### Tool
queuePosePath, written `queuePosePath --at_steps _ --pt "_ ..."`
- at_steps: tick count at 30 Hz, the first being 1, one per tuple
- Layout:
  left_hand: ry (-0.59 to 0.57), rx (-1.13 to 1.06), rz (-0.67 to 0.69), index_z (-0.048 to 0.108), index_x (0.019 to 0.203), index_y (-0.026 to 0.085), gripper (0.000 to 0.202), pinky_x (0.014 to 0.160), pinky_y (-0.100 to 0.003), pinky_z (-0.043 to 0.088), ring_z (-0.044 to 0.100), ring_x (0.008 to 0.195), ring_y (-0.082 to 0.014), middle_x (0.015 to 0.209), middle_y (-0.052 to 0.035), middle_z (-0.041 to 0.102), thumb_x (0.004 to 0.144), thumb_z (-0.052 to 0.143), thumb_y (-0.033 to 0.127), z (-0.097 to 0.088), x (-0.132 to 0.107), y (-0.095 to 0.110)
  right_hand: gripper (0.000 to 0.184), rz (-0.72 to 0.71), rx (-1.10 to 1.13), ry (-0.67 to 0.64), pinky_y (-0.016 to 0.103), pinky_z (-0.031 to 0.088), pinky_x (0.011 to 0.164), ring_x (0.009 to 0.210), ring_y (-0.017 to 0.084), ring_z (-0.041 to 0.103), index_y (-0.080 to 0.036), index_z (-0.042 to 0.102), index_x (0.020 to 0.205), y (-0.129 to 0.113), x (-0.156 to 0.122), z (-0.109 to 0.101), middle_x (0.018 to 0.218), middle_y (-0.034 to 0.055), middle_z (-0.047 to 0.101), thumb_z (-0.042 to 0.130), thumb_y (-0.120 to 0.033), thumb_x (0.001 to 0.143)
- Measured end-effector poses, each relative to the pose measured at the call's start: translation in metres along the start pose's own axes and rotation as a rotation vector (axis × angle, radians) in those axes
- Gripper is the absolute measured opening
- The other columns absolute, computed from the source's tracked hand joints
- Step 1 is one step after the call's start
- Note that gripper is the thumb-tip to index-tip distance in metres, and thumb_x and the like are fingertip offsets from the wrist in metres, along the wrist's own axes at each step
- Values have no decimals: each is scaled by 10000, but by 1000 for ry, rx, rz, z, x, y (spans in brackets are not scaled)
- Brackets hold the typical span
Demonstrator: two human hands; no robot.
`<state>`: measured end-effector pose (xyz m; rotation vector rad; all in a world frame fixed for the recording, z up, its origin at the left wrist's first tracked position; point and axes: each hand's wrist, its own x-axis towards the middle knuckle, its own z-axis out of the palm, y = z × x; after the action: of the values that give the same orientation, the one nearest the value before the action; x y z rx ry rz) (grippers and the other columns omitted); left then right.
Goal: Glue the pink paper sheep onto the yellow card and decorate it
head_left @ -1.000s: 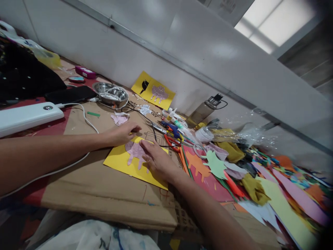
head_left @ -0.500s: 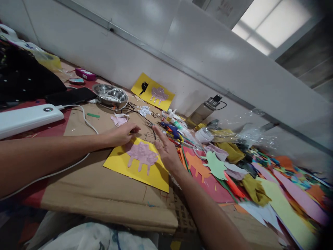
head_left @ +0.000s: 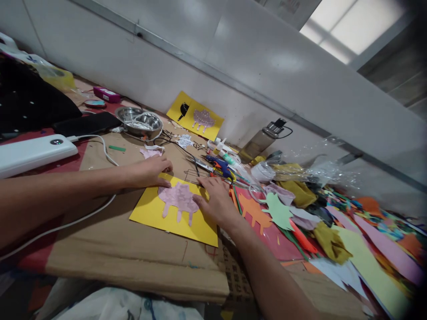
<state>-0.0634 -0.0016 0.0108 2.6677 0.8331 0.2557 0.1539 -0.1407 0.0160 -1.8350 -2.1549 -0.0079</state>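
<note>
On the cardboard lies a yellow card point(head_left: 147, 212) bearing a pink animal-shaped cutout point(head_left: 180, 198) with stubby legs. My left hand point(head_left: 151, 172) rests by the card's far left corner, thumb touching its edge and fingers loosely bent, apart from the thumb. My right hand point(head_left: 218, 201) lies on the card's right side, fingers spread and its thumb on the cutout's right end. Neither hand grips anything. Beyond them, a second yellow card point(head_left: 196, 116) with a dotted pink shape and a small black shape leans on the wall.
Scissors point(head_left: 222, 169) with blue-and-yellow handles lie beyond my right hand. A steel bowl point(head_left: 139, 122), a power bank point(head_left: 36, 155) and its cable are on the left. Orange point(head_left: 254, 212) and green point(head_left: 277, 210) cutouts, a bottle point(head_left: 262, 140) and felt scraps crowd the right.
Both hands have come down onto the card. My right hand has turned from upright to flat, its thumb now on the pink cutout; my left thumb now touches the card's edge.
</note>
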Motion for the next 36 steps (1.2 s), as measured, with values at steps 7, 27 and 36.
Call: queuePosePath --at_steps 7,27,36 --pt "-24 -67 -9 630 1050 172 462 800 -322 412 572 971 -264 1039 -104 655 690 691 455 0 2 -2 399 -39 -89 -98 531 337 928 1114 330 481 -198 574 1242 -8 1 -9 1229 124 617 589 -353 875" --pt "-294 -977 -175 677 1091 234 393 646 -342 535 688 799 -236 1043 -84 728 802 556 472 -19 -15 25 127 269 639 -294 223 405 567 653 127 560 -169 656 758 -2 8 -33 719 -26 624 671 -243 655" --pt "-282 -1402 -363 717 783 142 202 698 -291 570 689 704 -186 808 -75 735 690 766 314 -18 -12 21 367 352 788 33 274 453 662 760 169 607 -187 643 943 17 9 -47 849 33 680 578 -511 784"
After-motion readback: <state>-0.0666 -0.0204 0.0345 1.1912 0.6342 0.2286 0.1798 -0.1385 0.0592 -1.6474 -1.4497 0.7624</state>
